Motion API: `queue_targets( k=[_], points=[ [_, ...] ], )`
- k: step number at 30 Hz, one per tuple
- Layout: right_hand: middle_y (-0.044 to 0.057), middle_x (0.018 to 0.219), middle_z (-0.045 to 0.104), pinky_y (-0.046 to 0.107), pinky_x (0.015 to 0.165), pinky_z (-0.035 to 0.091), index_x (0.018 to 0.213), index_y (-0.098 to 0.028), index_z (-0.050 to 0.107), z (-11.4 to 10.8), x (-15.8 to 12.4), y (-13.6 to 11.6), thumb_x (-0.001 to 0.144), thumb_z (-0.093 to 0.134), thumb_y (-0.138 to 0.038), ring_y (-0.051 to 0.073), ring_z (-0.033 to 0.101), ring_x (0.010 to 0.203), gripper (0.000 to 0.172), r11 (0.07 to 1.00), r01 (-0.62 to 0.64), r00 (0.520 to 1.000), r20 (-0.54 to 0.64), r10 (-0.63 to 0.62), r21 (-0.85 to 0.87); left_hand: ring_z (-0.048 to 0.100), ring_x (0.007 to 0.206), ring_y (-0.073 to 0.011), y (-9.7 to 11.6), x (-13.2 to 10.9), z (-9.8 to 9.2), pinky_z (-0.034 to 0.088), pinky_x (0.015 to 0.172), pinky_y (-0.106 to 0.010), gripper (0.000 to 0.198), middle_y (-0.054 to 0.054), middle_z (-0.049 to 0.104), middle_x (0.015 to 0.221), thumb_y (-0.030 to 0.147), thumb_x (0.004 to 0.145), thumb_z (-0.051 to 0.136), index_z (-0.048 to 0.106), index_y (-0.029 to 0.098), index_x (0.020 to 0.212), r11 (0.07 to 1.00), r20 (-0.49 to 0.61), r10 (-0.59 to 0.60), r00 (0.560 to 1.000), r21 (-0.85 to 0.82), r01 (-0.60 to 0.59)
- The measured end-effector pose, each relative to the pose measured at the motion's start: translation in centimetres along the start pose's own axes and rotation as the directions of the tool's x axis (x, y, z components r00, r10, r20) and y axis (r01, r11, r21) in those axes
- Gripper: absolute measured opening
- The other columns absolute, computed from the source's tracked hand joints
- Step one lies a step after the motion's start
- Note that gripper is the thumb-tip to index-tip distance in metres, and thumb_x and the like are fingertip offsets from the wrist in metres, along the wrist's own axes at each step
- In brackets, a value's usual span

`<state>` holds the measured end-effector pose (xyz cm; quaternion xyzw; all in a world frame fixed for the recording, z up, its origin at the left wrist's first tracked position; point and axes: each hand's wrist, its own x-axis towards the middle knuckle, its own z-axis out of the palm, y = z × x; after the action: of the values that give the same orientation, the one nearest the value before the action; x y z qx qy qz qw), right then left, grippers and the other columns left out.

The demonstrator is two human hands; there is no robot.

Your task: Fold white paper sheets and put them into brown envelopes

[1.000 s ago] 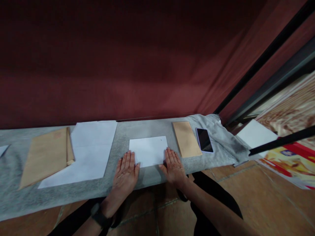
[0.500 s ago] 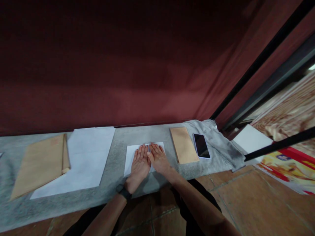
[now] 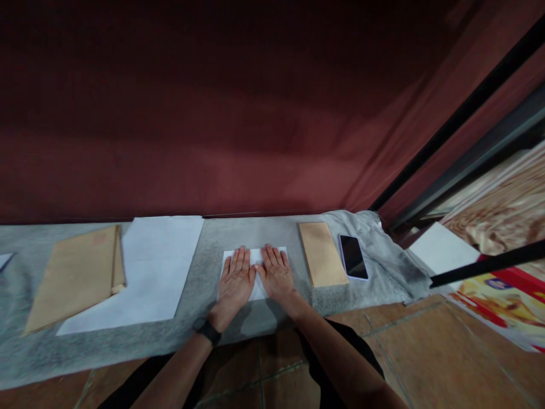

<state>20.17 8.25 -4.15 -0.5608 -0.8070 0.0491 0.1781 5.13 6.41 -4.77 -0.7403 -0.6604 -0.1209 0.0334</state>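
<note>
Small white paper (image 3: 258, 292) lies flat on the grey cloth (image 3: 251, 234), just left of the tan packet (image 3: 323, 254), the reference for all positions noted here. Farthest left of the packet: a brown envelope (image 3: 74, 278), overlapping a large white sheet (image 3: 155, 278), which is nearer the packet but well apart from it. Next, left hand (image 3: 235, 284): palm down on the small paper, fingers straight and close together, gripping nothing. Right hand (image 3: 276, 280): also laid flat, fingers slightly fanned, nearer the packet of the two. Thumbs point inward; contact between them cannot be confirmed. The small paper sits directly beneath both palms, so neither hand is judged nearer to it; its long axis appears to run left-right, toward the packet. Immediately right of the packet: a phone (image 3: 353, 257).
</note>
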Motion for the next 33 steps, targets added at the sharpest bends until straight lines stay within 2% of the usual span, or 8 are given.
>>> queue_targets(
  k=[7, 20, 26, 30, 33],
  points=[
    [0.02, 0.16, 0.039, 0.052, 0.122, 0.031, 0.156, -0.008, 0.039, -0.3, -0.6, 0.7, 0.108, 0.04, -0.044, 0.03, 0.037, 0.15, 0.06, 0.998, -0.044, 0.999, -0.006, 0.043, -0.046, 0.033, 0.152, -0.0278, -0.9, -0.7, -0.1, 0.024, 0.126, -0.047, 0.061, -0.02, 0.041, 0.159, 0.033, 0.101, 0.031, 0.041, 0.003, 0.153, 0.998, -0.049, -0.061, 0.997, 0.014, 0.061],
    [0.02, 0.16, 0.037, 0.051, 0.122, 0.03, 0.157, -0.004, 0.036, -0.2, -1.8, 3.0, 0.108, 0.03, -0.05, 0.034, 0.038, 0.149, 0.067, 0.99, -0.086, 0.994, -0.08, 0.077, -0.113, 0.031, 0.153, -0.0322, -2.5, -1.9, -0.8, 0.025, 0.124, -0.051, 0.065, -0.023, 0.038, 0.161, 0.034, 0.1, 0.029, 0.038, -0.002, 0.153, 0.99, -0.014, -0.129, 0.991, 0.06, 0.13],
    [0.024, 0.159, 0.038, 0.051, 0.122, 0.031, 0.156, 0.0, 0.035, -0.1, -2.3, 3.5, 0.108, 0.033, -0.05, 0.034, 0.037, 0.149, 0.069, 0.986, -0.102, 0.992, -0.092, 0.09, -0.135, 0.034, 0.152, -0.0315, -3.1, -2.1, -0.3, 0.028, 0.123, -0.051, 0.065, -0.022, 0.039, 0.16, 0.034, 0.099, 0.028, 0.038, 0.0, 0.154, 0.984, -0.037, -0.173, 0.984, 0.043, 0.174],
    [0.026, 0.159, 0.037, 0.051, 0.122, 0.031, 0.156, 0.002, 0.034, -0.4, -2.7, 3.6, 0.108, 0.036, -0.049, 0.036, 0.036, 0.15, 0.071, 0.982, -0.122, 0.988, -0.107, 0.107, -0.143, 0.031, 0.153, -0.0324, -3.1, -2.2, -0.7, 0.026, 0.124, -0.053, 0.065, -0.023, 0.038, 0.161, 0.034, 0.1, 0.029, 0.037, -0.002, 0.153, 0.985, -0.061, -0.168, 0.984, 0.02, 0.17],
    [0.024, 0.161, 0.034, 0.053, 0.122, 0.031, 0.158, 0.0, 0.032, -1.0, -3.1, 3.2, 0.108, 0.037, -0.046, 0.035, 0.033, 0.151, 0.068, 0.989, -0.084, 0.993, -0.096, 0.073, -0.124, 0.025, 0.155, -0.0323, -2.3, -2.5, -1.6, 0.022, 0.126, -0.054, 0.064, -0.023, 0.034, 0.163, 0.034, 0.101, 0.028, 0.036, -0.001, 0.154, 0.995, -0.109, -0.1, 0.989, 0.014, 0.102]
  ],
)
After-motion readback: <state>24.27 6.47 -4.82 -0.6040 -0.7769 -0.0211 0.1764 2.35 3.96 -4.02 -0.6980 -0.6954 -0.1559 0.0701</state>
